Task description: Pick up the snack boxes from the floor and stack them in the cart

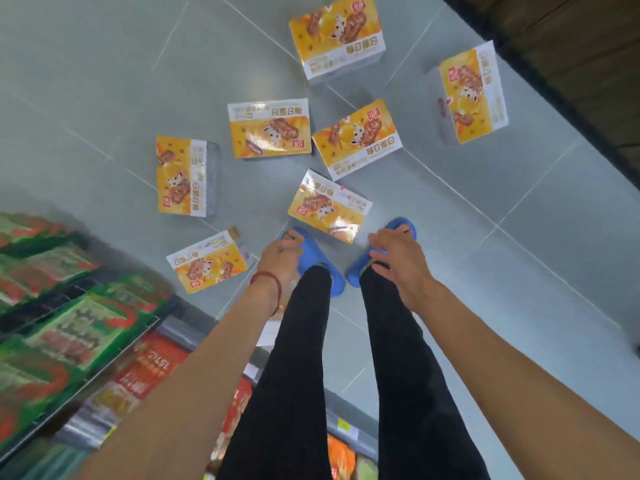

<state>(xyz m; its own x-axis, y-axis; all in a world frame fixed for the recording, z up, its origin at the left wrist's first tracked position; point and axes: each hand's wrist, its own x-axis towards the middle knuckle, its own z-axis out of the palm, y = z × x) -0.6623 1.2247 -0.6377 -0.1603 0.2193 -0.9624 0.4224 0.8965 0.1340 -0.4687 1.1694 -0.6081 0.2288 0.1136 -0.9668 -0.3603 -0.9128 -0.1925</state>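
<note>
Grey tiled floor (pixel 104 81) is running past a stocked shelf (pixel 69 323) at left and carrying seven snack boxes (pixel 270 129) lying scattered at odd angles, evidently spilled, while the left hand (pixel 280 252) and right hand (pixel 394 252) are hanging relaxed and empty either side of the nearest box (pixel 329 207), likely poised to collect it; no cart is showing.

I'm looking down at a shop aisle. At the lower left, shelves (pixel 183 329) hold rows of green and red packets (pixel 69 337) with price tags (pixel 343 425) along their edges. Identical snack boxes (pixel 270 129) lie on grey floor tiles (pixel 104 81).
</note>
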